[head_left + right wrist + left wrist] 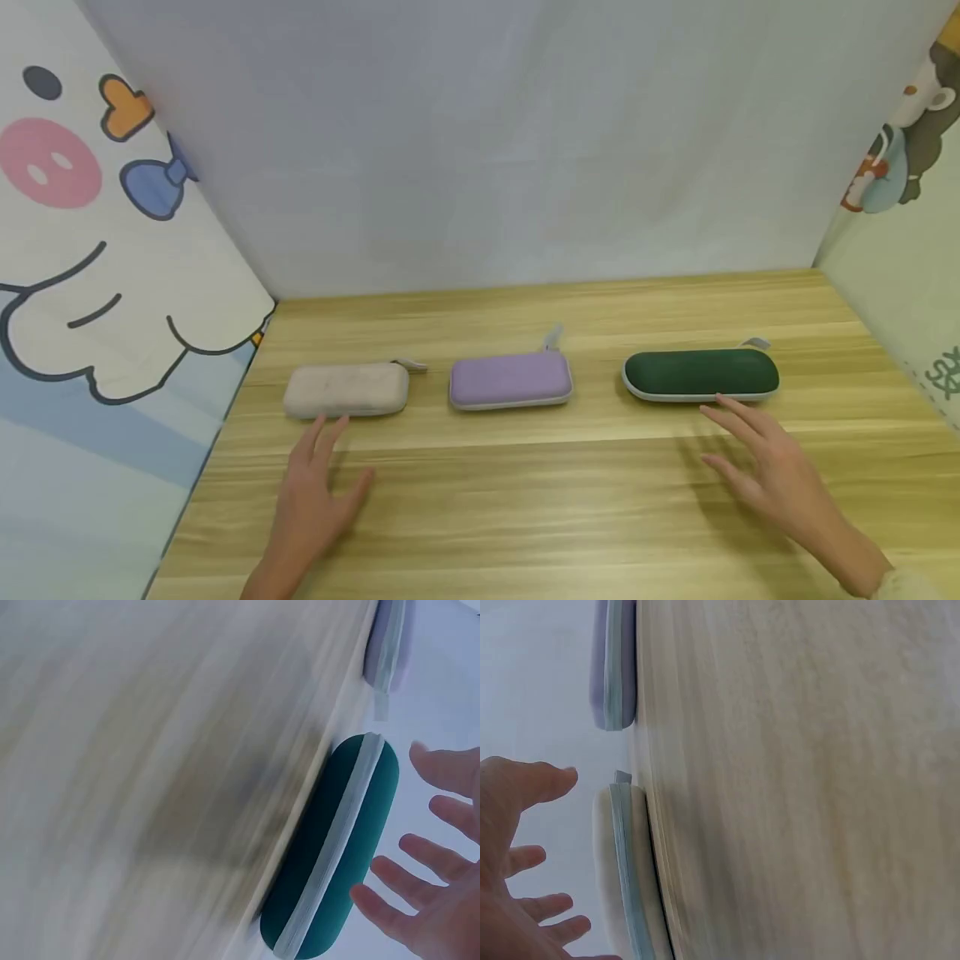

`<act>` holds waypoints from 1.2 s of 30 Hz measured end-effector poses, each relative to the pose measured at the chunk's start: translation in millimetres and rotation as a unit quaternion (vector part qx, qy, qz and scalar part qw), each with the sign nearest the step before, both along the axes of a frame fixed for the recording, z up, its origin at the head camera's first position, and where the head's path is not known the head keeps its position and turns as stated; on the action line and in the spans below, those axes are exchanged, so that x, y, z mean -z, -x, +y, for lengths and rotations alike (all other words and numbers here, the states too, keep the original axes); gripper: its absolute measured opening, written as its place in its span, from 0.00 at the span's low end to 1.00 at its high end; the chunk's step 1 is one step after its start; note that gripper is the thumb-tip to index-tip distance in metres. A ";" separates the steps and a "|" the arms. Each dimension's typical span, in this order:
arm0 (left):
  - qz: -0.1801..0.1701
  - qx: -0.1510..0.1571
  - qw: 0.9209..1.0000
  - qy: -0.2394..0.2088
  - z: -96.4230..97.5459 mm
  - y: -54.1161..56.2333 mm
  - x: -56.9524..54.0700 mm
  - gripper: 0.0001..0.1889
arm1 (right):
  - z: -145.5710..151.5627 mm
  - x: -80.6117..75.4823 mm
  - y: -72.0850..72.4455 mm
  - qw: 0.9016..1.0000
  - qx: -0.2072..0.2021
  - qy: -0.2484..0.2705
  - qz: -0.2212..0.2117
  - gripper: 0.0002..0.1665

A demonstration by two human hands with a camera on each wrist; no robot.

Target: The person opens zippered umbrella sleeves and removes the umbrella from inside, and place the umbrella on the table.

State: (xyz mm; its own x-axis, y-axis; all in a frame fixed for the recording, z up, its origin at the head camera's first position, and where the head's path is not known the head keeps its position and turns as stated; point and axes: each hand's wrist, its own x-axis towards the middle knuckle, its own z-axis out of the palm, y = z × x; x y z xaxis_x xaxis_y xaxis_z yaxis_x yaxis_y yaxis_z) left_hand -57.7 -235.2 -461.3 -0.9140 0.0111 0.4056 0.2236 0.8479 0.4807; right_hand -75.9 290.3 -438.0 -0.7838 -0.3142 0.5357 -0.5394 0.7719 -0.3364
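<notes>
Three zippered cases lie in a row across the wooden table. At the left is a beige case (347,390) with a grey pull tab. The middle one is a lavender case (511,381), its tab pointing back. On the right sits a dark green case (701,373) with a pale zipper band. My left hand (311,492) hovers just in front of the beige case, fingers spread and holding nothing. Near the front edge of the green case is my right hand (776,467), its fingers spread too; whether a fingertip touches the case I cannot tell.
The table (525,500) has a wood-grain top. Behind it hangs a plain pale cloth (525,150). A panel with a cartoon pig (112,275) borders the left side, and a pale green printed panel (892,275) borders the right.
</notes>
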 end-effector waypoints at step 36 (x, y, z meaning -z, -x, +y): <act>-0.046 0.000 0.982 -0.181 -34.0 26.6 -2.7 0.34 | -92.6 -36.5 56.8 0.975 -0.128 0.123 -0.132 0.24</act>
State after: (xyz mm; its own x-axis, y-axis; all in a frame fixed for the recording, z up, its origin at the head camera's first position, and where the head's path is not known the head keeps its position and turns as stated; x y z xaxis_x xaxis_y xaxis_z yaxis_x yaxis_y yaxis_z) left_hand -84.3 -269.2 -458.6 -0.9471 -0.1191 0.2979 0.1640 0.6182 0.7687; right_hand -132.7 197.7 -401.5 -0.8170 -0.4054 0.4100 -0.5738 0.5013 -0.6476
